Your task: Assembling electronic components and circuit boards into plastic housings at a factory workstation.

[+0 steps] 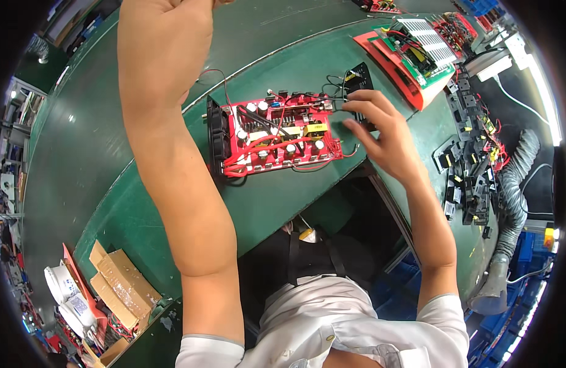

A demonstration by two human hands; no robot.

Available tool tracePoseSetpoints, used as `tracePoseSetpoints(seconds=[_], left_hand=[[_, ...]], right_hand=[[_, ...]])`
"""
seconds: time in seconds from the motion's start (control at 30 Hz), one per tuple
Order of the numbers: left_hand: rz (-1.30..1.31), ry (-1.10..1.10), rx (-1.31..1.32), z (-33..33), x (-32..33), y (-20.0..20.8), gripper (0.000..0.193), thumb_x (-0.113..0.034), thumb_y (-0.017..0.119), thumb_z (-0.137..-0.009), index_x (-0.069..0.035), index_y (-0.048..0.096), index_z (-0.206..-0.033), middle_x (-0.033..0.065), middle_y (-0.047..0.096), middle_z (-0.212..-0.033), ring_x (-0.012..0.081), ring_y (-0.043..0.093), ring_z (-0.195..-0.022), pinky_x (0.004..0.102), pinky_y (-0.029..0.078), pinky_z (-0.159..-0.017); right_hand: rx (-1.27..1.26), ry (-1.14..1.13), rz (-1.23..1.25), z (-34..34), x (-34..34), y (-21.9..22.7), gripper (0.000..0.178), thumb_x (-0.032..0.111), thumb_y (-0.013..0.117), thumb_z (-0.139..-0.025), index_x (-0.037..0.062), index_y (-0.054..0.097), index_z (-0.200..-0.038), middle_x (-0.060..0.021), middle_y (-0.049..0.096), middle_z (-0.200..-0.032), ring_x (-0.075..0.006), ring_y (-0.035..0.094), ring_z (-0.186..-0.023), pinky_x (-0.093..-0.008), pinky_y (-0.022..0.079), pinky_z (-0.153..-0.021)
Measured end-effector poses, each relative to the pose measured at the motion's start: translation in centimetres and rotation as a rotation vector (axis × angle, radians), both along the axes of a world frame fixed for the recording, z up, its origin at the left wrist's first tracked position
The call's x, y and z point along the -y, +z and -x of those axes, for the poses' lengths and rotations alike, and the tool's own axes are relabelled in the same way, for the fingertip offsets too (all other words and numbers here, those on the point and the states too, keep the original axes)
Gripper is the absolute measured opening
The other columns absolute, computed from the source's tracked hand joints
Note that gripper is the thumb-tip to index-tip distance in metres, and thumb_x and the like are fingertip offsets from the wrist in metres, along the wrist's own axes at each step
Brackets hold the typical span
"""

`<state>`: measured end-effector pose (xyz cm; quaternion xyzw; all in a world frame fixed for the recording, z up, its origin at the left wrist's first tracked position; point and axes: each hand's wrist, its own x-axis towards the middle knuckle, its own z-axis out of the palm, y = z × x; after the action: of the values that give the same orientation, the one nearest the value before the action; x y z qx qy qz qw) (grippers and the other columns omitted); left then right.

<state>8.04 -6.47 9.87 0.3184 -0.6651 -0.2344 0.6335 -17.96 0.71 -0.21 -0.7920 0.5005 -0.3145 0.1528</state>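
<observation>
A red circuit board [277,161] lies on the green bench, crowded with capacitors, yellow-wrapped transformers and red and black wires. A black end panel with a fan [218,138] stands along its left end. Off its right end is a black slotted panel [358,78], joined to the board by thin black wires. Close beside this panel and the wires hovers my right hand [387,138], thumb and fingers apart, with nothing visible between them. My left hand [172,46] reaches to the far edge of the picture, beyond the board; its fingers are mostly cut off there.
At the far right stands another unit, a green board with a silver heatsink [427,43] on a red casing [393,70]. Black panels with wires [470,159] pile up along the right, beside a flexible grey duct [515,190]. A cardboard box [126,282] and white spools [71,300] sit near left.
</observation>
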Motion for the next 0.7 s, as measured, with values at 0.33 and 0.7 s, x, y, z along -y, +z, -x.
tracePoseSetpoints(seconds=[0.33, 0.7], left_hand=[[-0.007, 0.041, -0.032, -1.8, 1.2, -0.7, 0.031, 0.008, 0.051, -0.083, 0.004, 0.066, -0.110, 0.0080, 0.066, -0.110, 0.0094, 0.059, -0.085, 0.0232, 0.047, -0.075], [-0.078, 0.048, -0.145, -0.8, 1.0, -0.3, 0.028, 0.002, 0.062, -0.089, 0.003, 0.066, -0.117, 0.0107, 0.069, -0.115, 0.0150, 0.063, -0.106, 0.0250, 0.050, -0.079]], right_hand=[[0.021, -0.075, 0.136, 2.4, 0.1, 2.4, 0.024, 0.006, 0.068, -0.087, 0.0022, 0.066, -0.110, -0.0128, 0.063, -0.114, -0.0288, 0.062, -0.105, -0.0347, 0.048, -0.089], [-0.003, -0.097, 0.290, 3.9, -0.5, 4.1, 0.023, 0.004, 0.068, -0.087, 0.0018, 0.066, -0.110, -0.0113, 0.063, -0.114, -0.0269, 0.062, -0.105, -0.0341, 0.047, -0.092]])
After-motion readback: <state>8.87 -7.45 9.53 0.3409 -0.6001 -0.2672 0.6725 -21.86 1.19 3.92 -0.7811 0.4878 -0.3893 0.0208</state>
